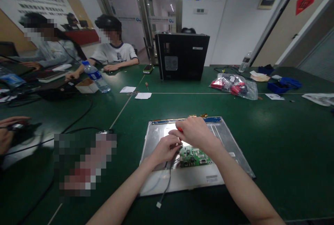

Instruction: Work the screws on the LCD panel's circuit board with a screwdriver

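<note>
**Both hands at work on a circuit board atop a metal panel**

While the flat silver metal display panel (229, 148) lies on the dark green tabletop (273, 169), both of the person's hands meet over its middle. The left hand (167, 148) has its fingers (174, 142) curled and pressed together, pinching something small at the upper left edge of the small green circuit board (194, 157); what exactly they pinch is too small to tell. The right hand (194, 131) sits just above and beside the left, fingers closed around a red-handled tool (180, 130), of which only a bit of red shows. That circuit board rests on the panel, just below the two hands. A thin grey cable with a white plug (164, 192) runs from the board area down over the panel's near edge onto the tabletop.

Farther back stands a black computer tower case (182, 56), and to its right lies a clear plastic bag with red and black parts (233, 85). At the far left two other people sit at the tabletop, near a clear plastic water bottle with a blue cap (95, 76). Another person's hand (7, 134) shows at the left edge.
</note>
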`<state>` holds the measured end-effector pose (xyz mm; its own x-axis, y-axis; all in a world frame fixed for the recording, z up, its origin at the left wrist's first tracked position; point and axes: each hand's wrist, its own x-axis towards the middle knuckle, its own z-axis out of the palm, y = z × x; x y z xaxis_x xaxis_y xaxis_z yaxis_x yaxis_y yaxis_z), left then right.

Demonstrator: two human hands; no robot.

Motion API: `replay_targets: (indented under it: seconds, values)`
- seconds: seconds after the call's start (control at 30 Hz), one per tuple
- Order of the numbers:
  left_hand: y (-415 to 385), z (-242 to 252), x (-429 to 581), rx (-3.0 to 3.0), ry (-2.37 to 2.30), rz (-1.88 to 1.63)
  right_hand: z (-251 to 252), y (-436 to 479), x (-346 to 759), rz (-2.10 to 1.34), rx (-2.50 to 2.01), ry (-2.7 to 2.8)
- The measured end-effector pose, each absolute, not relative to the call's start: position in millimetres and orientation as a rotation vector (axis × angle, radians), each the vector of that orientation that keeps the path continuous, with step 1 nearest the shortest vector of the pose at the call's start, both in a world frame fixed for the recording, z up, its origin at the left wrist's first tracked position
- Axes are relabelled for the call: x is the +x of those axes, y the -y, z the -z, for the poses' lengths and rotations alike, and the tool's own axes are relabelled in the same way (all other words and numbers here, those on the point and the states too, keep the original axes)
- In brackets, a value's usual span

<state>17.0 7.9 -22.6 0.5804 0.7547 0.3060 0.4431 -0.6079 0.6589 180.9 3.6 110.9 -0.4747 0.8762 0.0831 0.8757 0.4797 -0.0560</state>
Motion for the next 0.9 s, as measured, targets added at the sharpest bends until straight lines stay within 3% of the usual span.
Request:
replay_targets:
  seconds: [0.9]
  values:
    - [-11.5,25.0,14.3,2.333,-1.022,-0.77,-110.3,-3.0,181.3,-0.011,-1.458,2.6]
